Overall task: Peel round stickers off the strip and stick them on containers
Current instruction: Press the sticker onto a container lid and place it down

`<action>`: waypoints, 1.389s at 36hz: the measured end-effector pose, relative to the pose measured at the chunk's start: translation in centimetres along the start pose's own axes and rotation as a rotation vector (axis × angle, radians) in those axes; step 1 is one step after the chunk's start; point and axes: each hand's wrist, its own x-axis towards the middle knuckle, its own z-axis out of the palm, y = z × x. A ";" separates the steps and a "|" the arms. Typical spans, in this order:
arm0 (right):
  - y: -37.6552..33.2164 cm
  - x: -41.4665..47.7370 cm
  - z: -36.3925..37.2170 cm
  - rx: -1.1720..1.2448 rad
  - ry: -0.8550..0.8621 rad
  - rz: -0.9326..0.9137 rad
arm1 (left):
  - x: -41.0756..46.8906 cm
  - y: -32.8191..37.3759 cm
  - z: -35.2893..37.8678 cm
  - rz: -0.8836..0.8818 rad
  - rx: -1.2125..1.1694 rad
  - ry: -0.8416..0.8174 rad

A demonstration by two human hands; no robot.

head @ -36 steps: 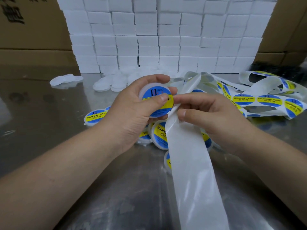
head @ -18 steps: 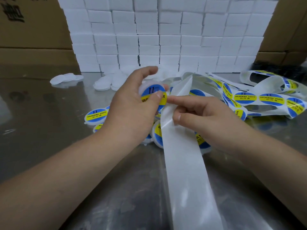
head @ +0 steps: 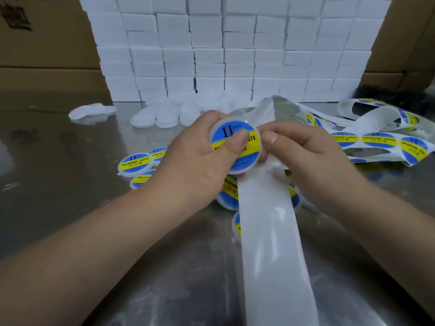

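Note:
My left hand (head: 200, 158) holds a round white container (head: 249, 147) tilted toward me, and its thumb presses the blue and yellow sticker on the lid. My right hand (head: 303, 156) grips the white backing strip (head: 270, 231) just right of the container. The bare strip runs down toward me. Its unpeeled part with round stickers (head: 379, 138) curls away to the right. Several labelled containers (head: 134, 161) lie on the table under and left of my hands.
Plain white containers (head: 164, 114) lie in a heap at the back, with a few lids (head: 91, 110) further left. A wall of white boxes (head: 235, 55) stands behind them, flanked by brown cartons (head: 47, 43). The steel table (head: 58, 196) shows bare metal at left.
The left hand has turned the container's face more toward me and its thumb now lies over the sticker. The right hand has slid in close beside the container, still gripping the strip.

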 end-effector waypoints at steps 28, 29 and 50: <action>0.4 0.0 0.1 -0.264 0.179 -0.031 | 0.1 -0.9 -0.1 0.090 0.246 0.097; 0.4 0.0 0.1 -0.251 0.204 -0.034 | 0.4 -1.1 -0.3 0.057 0.230 0.149; -1.2 -1.0 0.4 0.020 -0.148 -0.119 | 1.2 -1.4 -1.1 0.023 0.230 0.061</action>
